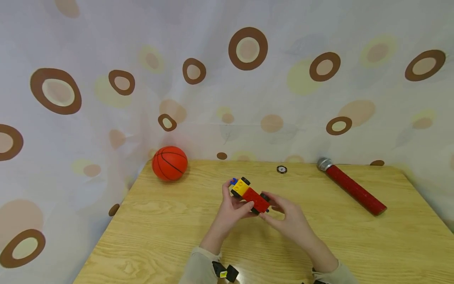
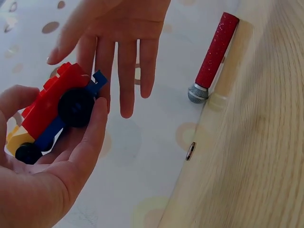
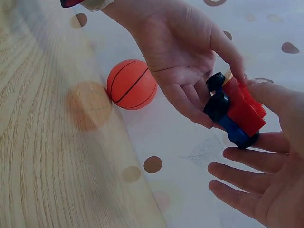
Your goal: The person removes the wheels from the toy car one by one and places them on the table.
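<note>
Both hands hold a toy block car point(image 1: 256, 199) above the table. It has a red body, a yellow end with studs, a blue base and black wheels. My left hand point(image 1: 232, 211) grips it from the left, thumb across the red part and fingers beneath. At the red end, my right hand point(image 1: 289, 219) has its thumb and index finger on either side of the car. The right hand's other fingers stretch out straight in the right wrist view. The right index fingertip is hidden behind the car point(image 3: 243, 109) there.
An orange basketball point(image 1: 170, 163) sits at the table's back left corner. A red microphone point(image 1: 351, 187) with a silver head lies at the right. Near the back edge is a small black-and-white disc point(image 1: 281, 169). A patterned curtain point(image 1: 213, 98) hangs behind the wooden table point(image 1: 149, 236).
</note>
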